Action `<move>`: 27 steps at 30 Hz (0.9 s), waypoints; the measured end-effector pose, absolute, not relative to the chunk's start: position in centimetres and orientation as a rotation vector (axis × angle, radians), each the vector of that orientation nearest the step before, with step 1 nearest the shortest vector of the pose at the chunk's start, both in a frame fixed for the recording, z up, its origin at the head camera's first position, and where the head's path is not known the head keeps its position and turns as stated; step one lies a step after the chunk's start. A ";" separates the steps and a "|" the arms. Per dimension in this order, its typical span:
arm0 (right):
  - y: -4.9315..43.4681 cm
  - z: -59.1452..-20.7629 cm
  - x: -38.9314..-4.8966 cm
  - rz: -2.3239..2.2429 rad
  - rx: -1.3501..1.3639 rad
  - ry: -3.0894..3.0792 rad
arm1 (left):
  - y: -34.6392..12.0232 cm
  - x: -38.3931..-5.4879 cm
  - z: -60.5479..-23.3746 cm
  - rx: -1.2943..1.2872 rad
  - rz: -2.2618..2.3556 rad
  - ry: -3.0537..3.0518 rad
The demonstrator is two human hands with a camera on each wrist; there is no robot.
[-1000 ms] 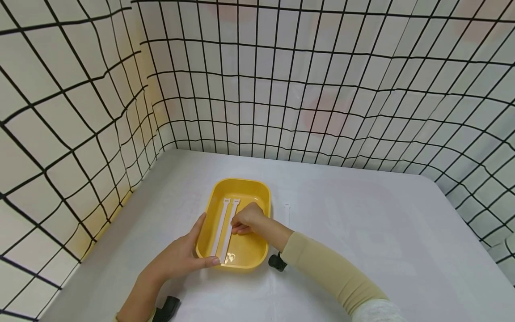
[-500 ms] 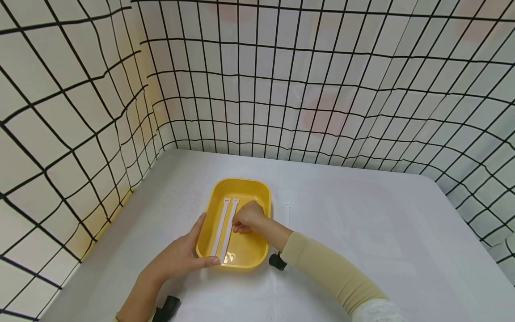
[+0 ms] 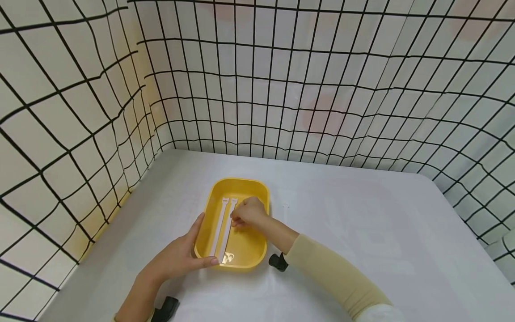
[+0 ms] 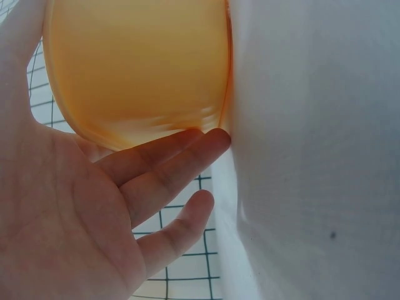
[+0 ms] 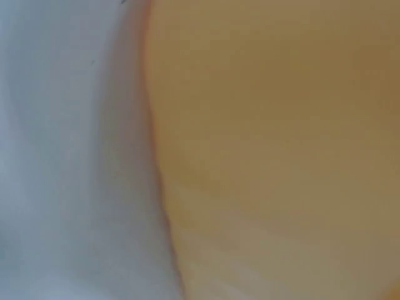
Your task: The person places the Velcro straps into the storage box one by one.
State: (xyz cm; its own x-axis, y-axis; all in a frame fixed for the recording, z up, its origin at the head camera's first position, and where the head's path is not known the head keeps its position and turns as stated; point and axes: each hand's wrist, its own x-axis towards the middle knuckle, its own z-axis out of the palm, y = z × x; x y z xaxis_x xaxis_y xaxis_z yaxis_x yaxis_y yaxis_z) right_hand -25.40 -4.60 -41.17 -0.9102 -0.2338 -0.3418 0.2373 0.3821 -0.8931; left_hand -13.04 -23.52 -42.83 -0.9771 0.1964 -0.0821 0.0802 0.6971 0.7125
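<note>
Inside a yellow tray lie two white straps with slotted heads, like cable ties: a left strap and a right strap, side by side lengthwise. My left hand holds the tray's near left corner, thumb along the near rim and index finger up the left side. In the left wrist view, other fingers lie against its outer wall. My right hand reaches over the right rim with curled fingers, pinching at the right strap's upper part. Its fingertips are partly hidden in the head view. The right wrist view is blurred.
Another white strap lies on the white table to the tray's right, partly behind my right forearm. Black wrist devices show at my left wrist and right wrist. A black grid rises behind the table and along its sides.
My right hand has slid a little farther up along the right strap. The head view has shifted slightly; the left hand and tray look otherwise unchanged.
</note>
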 end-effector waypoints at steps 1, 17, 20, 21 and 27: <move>-4.4 -41.0 -25.3 -1.560 -0.018 2.218 | -23.5 -13.0 -42.8 0.225 1.144 2.751; -0.7 -38.7 -23.3 -1.912 -0.085 2.066 | -23.4 -13.0 -42.7 0.210 1.118 2.754; -0.1 -38.6 -22.9 -1.946 -0.079 2.048 | -23.4 -13.0 -42.8 0.207 1.124 2.751; 0.1 -38.6 -22.7 -1.958 -0.082 2.037 | -23.4 -13.0 -42.8 0.204 1.126 2.748; 1.5 -38.6 -22.3 -2.030 -0.059 1.983 | -23.4 -13.0 -42.8 0.198 1.121 2.749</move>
State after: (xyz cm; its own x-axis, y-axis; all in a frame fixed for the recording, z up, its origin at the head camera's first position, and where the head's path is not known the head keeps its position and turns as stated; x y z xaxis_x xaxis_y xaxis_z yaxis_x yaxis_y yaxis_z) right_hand -22.32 1.49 -38.58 -0.9535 -0.2421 -0.1796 0.1852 -0.0002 -0.9827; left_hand -13.00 -23.40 -42.80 -0.9774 0.1843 -0.1032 0.0595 0.7091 0.7026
